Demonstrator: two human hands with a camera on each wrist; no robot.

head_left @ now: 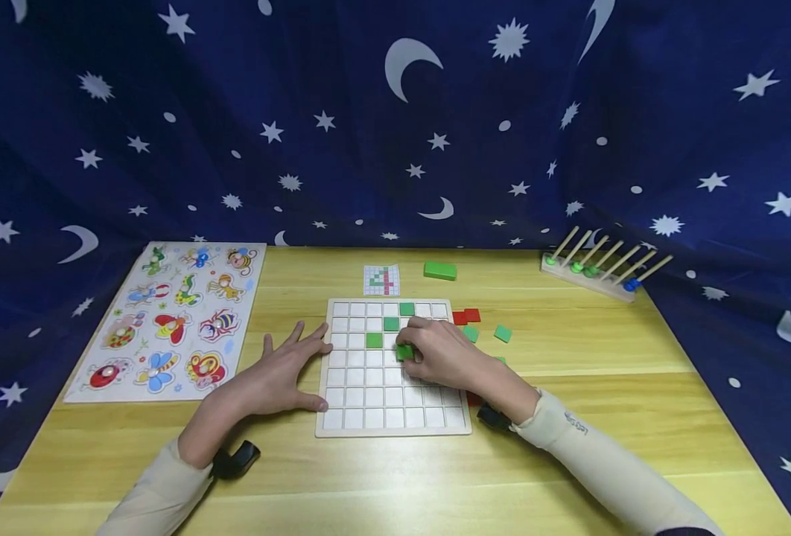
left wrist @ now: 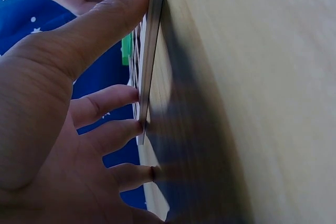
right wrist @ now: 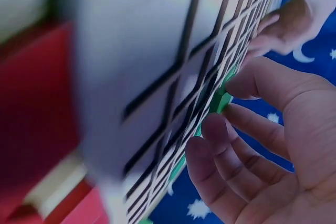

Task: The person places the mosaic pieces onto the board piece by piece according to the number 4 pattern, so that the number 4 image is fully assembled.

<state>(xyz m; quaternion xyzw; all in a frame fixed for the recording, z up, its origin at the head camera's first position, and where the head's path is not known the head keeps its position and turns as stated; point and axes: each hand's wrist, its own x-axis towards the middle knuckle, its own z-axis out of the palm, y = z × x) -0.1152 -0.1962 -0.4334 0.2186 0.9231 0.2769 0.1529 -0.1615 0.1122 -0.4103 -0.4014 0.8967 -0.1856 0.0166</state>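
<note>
Tile [head_left: 405, 352], green: centre of frame, over board [head_left: 373, 397] | right hand [head_left: 441, 353]: fingers pinching it | left hand [head_left: 276, 380]: fingers apart, board's left edge | risk: tilted release could leave it lodged askew

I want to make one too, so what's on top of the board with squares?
Three green tiles sit on the board, and the right hand pinches a fourth tile there. That hand covers part of the board, so I can't see what's underneath.
</note>
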